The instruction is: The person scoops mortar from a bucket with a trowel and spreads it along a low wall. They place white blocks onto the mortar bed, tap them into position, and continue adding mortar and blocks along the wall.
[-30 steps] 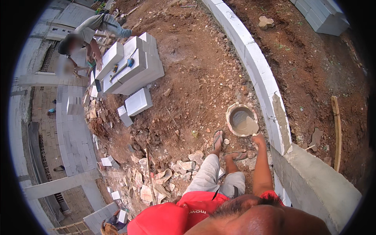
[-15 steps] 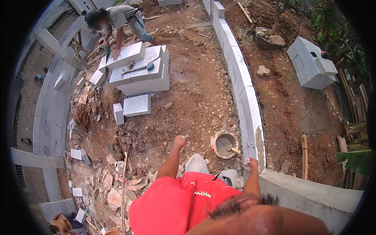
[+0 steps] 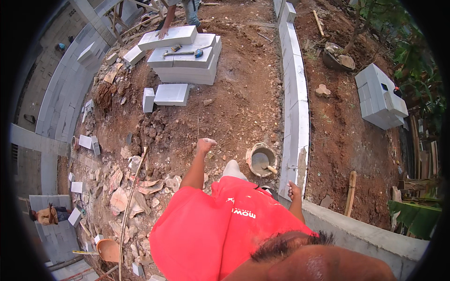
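My left hand [image 3: 206, 144] is out over the dirt, its fingers loosely extended and holding nothing visible. My right hand [image 3: 294, 190] is curled at the near end of the white block wall [image 3: 295, 117]; I cannot make out whether something small is in it. Between my hands, a little to the right, a bucket [image 3: 258, 158] of grey mortar holds a trowel with a pale handle [image 3: 271, 168]. The bucket stands beside the wall, where grey mortar [image 3: 302, 164] streaks the block face.
A block stack [image 3: 183, 70] carries tools [image 3: 187, 54]; a co-worker's hand [image 3: 164, 33] rests on its upper block. Loose blocks [image 3: 171, 96], rubble [image 3: 131, 201] and a long pole [image 3: 133, 187] lie leftward. Another person [image 3: 49, 215] is at lower left. More blocks [image 3: 377, 98] and planks [image 3: 351, 192] lie beyond the wall.
My right hand has let go of the trowel, left in the bucket, and moved right toward the wall. My left hand has come into view, reaching forward. The camera view has shifted.
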A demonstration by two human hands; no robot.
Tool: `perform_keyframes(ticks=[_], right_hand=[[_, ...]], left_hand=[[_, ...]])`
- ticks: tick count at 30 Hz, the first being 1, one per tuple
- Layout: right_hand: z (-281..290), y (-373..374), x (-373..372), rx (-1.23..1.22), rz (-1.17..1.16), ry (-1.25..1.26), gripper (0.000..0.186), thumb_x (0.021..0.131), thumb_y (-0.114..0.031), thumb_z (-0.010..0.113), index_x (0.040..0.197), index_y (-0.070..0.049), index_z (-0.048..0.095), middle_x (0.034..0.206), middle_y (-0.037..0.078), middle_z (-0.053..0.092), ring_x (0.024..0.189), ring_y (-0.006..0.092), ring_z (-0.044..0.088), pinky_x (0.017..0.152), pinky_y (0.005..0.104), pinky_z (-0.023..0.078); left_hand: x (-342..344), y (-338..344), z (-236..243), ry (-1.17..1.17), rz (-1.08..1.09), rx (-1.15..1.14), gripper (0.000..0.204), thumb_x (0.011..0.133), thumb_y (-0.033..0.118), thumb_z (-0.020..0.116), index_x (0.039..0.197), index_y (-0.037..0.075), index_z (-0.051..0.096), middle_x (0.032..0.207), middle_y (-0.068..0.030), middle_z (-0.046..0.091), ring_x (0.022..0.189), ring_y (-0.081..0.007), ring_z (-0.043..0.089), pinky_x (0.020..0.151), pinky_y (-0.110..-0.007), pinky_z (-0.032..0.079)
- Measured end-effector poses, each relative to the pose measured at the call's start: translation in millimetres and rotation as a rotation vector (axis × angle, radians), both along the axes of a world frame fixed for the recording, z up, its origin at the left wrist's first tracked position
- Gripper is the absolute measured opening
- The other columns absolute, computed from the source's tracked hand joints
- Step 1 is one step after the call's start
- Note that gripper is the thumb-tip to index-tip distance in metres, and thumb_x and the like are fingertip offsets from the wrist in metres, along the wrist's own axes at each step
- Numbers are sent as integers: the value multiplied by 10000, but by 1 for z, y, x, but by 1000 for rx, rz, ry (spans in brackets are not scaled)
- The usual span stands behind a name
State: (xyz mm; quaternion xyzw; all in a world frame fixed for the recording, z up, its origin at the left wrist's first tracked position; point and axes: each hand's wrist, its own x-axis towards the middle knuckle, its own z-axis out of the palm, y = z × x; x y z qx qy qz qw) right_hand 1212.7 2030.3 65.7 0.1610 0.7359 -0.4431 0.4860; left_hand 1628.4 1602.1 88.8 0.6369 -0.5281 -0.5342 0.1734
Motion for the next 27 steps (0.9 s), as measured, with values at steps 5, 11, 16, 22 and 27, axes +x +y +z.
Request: perform_keyframes(ticks=[5,11,16,22,27], right_hand=[[27,49,-57,69,28,228,300,847,-331,787,762,-98,617,521,-59,384,380,104,317,378,300,229],[-3,46,-22,102,174,-13,259,898,-330,734,779,-135,613,572,-49,438,443,111,393,434,313,330],[1,31,15,89,296,29,272,981,-372,667,932,-107,703,709,-15,540,574,156,498,537,349,442],[7,-66,41,37,437,-9,293,974,-378,676,1003,-89,716,788,-10,589,621,163,533,577,347,491],[18,-129,15,-16,369,127,292,957,-381,701,1004,-93,717,800,-5,614,646,153,565,575,321,496]], left_hand=[[73,235,-69,-452,-106,639,348,772,340,882,944,45,814,1027,-39,820,926,-195,780,805,-423,595],[152,355,-74,-61,138,992,191,1007,206,581,1098,142,736,1067,26,802,1034,-146,742,840,-436,495],[145,336,-88,-21,500,805,173,986,118,539,1049,70,692,995,-46,793,863,-205,781,736,-448,546],[146,169,-111,127,456,338,201,888,83,747,1009,-75,715,926,-150,784,776,-252,785,609,-348,592],[80,40,-56,357,391,141,131,913,138,773,968,19,757,860,-126,792,714,-197,763,644,-320,597]])
